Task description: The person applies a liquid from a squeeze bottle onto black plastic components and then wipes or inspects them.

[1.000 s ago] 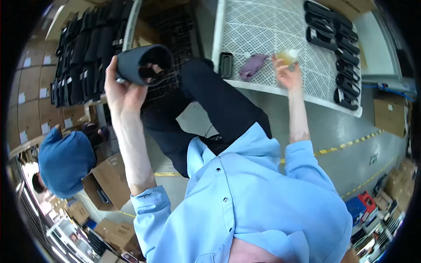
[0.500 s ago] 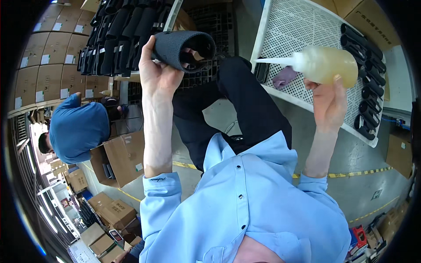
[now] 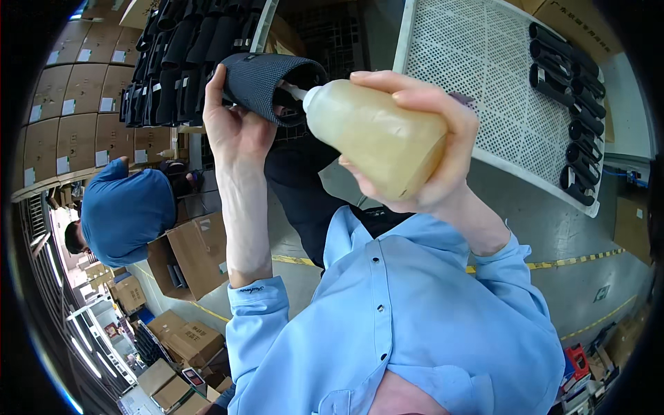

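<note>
My left hand grips a dark grey, mesh-covered hollow cylinder from its left side and underneath, its open end facing right. In my right hand is a squeeze bottle of yellowish liquid, tilted so that its thin nozzle points left. The nozzle reaches into the cylinder's open end; its tip is hidden inside. Both things are held in the air above my lap.
A white perforated tray at the right carries a row of black cylindrical parts. Several black cylinders are stacked at the upper left. A co-worker in blue bends beside an open carton at the left.
My right hand has brought the squeeze bottle leftward from over the tray, and its nozzle has entered the cylinder. My left hand and the cylinder have shifted slightly left.
</note>
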Available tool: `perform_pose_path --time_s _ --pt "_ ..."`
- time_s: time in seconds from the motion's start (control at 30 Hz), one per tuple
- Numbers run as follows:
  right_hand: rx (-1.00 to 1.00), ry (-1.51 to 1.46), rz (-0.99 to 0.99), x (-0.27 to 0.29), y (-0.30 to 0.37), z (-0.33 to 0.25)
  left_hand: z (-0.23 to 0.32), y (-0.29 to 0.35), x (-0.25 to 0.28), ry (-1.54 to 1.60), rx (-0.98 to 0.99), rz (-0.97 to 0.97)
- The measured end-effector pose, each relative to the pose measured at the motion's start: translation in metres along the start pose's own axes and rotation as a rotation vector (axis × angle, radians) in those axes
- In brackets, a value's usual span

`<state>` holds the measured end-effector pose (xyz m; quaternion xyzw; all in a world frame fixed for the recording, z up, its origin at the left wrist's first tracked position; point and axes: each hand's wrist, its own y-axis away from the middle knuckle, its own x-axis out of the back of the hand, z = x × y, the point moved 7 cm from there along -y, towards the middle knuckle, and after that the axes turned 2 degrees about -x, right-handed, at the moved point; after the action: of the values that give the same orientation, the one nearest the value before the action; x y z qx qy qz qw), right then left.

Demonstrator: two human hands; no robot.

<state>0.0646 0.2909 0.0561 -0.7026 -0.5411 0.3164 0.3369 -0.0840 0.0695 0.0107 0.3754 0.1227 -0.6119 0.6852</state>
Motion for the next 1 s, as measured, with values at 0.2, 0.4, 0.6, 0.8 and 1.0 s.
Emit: perform_pose_path --time_s 0.2,0.4,0.6,0.8,1.0 --pt "0.033 0.174 -0.059 -0.019 0.017 -0.009 0.007 -0.006 0.004 0.009 0.053 -0.112" --pt "0.109 0.246 0.083 -0.020 0.025 -0.009 0.004 -0.005 0.002 0.039 0.113 -0.132" --pt "0.092 0.292 0.011 -0.021 0.021 -0.013 0.006 -0.004 0.007 0.048 0.073 -0.078" --pt "0.018 0.274 0.029 -0.022 0.021 -0.013 0.001 -0.005 0.010 0.062 0.143 -0.084" --pt "0.019 0.272 0.067 -0.027 0.022 -0.011 0.010 -0.006 0.018 -0.020 -0.033 -0.008"
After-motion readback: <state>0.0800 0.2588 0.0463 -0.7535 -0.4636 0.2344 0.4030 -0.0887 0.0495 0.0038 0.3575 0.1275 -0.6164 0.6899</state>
